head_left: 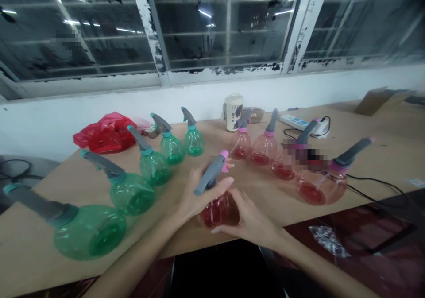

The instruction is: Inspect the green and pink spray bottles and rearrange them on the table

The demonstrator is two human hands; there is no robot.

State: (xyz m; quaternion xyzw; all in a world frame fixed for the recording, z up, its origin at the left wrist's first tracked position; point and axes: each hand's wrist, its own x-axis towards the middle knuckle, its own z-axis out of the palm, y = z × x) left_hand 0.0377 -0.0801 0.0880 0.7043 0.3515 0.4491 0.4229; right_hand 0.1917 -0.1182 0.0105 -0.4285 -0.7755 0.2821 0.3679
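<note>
Pink spray bottle is right at the front edge of the wooden table, in the open gap mid-table. Left hand is wrapped round its neck under the grey trigger, right hand cups the body. Green spray bottles crowd the left and other pink bottles curve off right, so sideways room is tight. Black cable trails on the right; red plastic bag sits by the wall.
</note>
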